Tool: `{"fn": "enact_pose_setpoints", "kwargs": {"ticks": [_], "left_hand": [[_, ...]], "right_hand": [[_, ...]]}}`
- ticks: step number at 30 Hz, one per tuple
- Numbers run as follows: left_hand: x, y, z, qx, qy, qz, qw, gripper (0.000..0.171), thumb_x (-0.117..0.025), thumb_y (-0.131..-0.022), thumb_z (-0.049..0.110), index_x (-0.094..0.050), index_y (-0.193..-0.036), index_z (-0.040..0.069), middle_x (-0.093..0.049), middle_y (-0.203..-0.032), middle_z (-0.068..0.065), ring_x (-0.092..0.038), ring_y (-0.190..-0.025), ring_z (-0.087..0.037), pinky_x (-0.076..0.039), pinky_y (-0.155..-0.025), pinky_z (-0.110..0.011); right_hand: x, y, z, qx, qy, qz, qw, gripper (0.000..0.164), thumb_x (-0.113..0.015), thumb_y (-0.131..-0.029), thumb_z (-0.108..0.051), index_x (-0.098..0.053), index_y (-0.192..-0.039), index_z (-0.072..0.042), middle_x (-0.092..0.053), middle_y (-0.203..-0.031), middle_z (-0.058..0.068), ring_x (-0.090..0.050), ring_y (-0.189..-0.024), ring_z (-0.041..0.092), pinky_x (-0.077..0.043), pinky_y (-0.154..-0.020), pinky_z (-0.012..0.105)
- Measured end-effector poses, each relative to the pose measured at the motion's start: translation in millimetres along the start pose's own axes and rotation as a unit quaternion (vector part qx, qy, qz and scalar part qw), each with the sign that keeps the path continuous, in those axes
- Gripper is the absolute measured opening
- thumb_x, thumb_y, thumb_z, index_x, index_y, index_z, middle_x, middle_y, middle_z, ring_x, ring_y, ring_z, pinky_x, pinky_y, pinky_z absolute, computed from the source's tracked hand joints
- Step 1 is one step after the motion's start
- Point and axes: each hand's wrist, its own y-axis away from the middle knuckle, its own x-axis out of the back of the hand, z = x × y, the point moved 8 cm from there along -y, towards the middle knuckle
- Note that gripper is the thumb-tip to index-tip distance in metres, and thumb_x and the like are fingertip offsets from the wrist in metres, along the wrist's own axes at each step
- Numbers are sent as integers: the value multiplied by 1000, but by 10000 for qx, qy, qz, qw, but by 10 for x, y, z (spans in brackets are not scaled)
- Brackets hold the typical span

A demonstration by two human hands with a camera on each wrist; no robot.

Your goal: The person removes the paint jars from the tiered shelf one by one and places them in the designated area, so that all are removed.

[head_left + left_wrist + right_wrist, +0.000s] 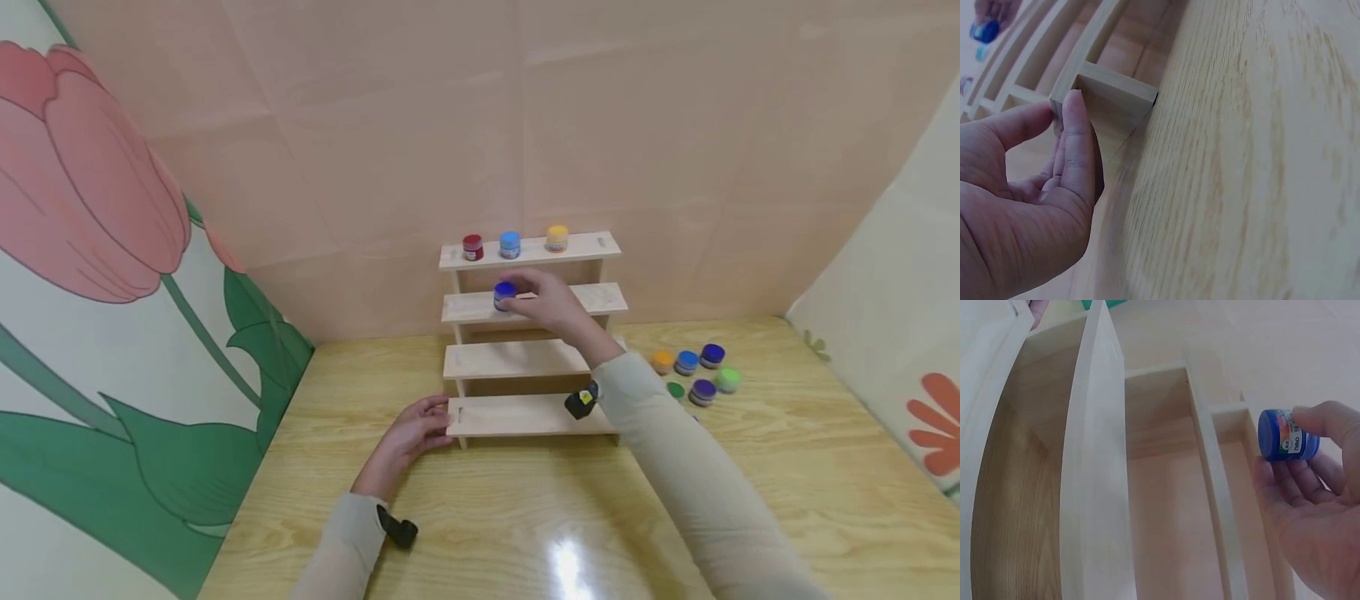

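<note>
Right hand [551, 302] out over the second shelf [459, 307] from the top, thumb on one side and fingers on the other, pinching a blue jar [505, 297]! The lid faces up in the head view, the label shows in the right wrist view, and whether the base touches the wood, I cannot tell.

Down low, the left hand [411, 430] has the left end of the bottom shelf [525, 417] gripped between thumb and fingers. Good support, that; a light stand could well shift if bumped, so firm and quiet is the way, with no tugging.

For the jar, I'd keep the base level, bring it down gently, and see it wholly on that narrow board before the fingers part straight outward. Mind the knuckles, too: the top shelf [536, 252] is close above, bearing a red jar [472, 247], a light blue jar [510, 244] and a yellow jar [557, 238].

Farther out, right of the stand, more jars [703, 392] sit grouped on the table [300, 500], partly behind the right sleeve [675, 450].
</note>
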Motion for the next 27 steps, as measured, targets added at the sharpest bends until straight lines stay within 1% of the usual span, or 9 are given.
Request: {"fn": "enact_pose_setpoints", "kwargs": {"ticks": [4, 8, 11, 14, 17, 20, 21, 23, 27], "left_hand": [[-1, 8, 4, 13, -8, 5, 10000, 54, -60, -96, -3, -42, -148, -5, -56, -107, -8, -64, -82, -17, -61, -71, -26], [-3, 13, 2, 59, -7, -7, 10000, 54, -60, -96, -3, -42, -147, -4, -56, -106, -8, -64, -82, -17, -61, -70, -26], [-3, 20, 2, 74, -4, 0, 10000, 54, -60, -96, -3, -42, -147, -4, -56, -106, -8, -64, -81, -17, -61, -70, -27], [3, 24, 11, 60, -5, 13, 10000, 54, -61, -96, -3, -43, -147, -4, -57, -106, -9, -64, -81, -18, -61, -70, -27], [9, 17, 15, 64, -18, 39, 10000, 54, -61, -96, -2, -43, -147, -3, -57, -106, -8, -64, -82, -18, -61, -70, -27], [9, 9, 12, 76, -13, 34, 10000, 54, -61, -96, -1, -44, -147, -2, -57, -106, -8, -64, -82, -17, -61, -70, -27], [4, 9, 12, 69, -20, 32, 10000, 54, -61, -96, -1, -44, -147, -2, -57, -106, -8, -64, -82, -17, -61, -71, -28], [-8, 5, 7, 54, -20, 14, 10000, 53, -61, -96, -1, -44, -147, -2, -57, -105, -8, -64, -82, -17, -61, -71, -28], [-22, 1, 3, 57, 11, 23, 10000, 53, -61, -96, -2, -44, -147, -2, -58, -105, -8, -64, -82, -17, -61, -71, -28]], "right_hand": [[128, 104, 26, 22, 24, 48, 10000, 46, -75, -94, -24, -62, -135, -10, -66, -124, 11, -60, -119, 27, -53, -99, 43], [261, 219, 48, 36, -10, 126, 9999, 43, -76, -93, -22, -63, -132, -8, -67, -122, 14, -62, -116, 29, -55, -95, 38], [354, 312, 67, 3, -25, 148, 9999, 43, -75, -92, -19, -63, -131, -5, -66, -122, 17, -63, -115, 32, -55, -96, 39], [438, 383, 108, -35, 131, 166, 9998, 45, -74, -93, -18, -61, -133, -2, -65, -124, 20, -63, -116, 34, -55, -98, 39], [516, 441, 151, -28, 255, 180, 9995, 45, -72, -94, -14, -59, -134, 2, -63, -125, 23, -62, -114, 34, -55, -95, 31], [592, 523, 172, 58, 132, 141, 9998, 42, -70, -94, -7, -57, -132, 7, -61, -124, 25, -61, -111, 33, -54, -88, 20], [621, 557, 184, 46, 114, 127, 9998, 42, -70, -94, -7, -57, -132, 7, -61, -123, 25, -60, -111, 33, -53, -87, 17], [680, 643, 219, -34, 30, 66, 10000, 44, -71, -95, -10, -55, -134, 5, -60, -125, 25, -60, -113, 33, -53, -86, 16], [805, 817, 280, -117, 12, 65, 9999, 46, -71, -96, -16, -56, -135, 1, -60, -126, 22, -62, -112, 28, -55, -87, 17]]}}
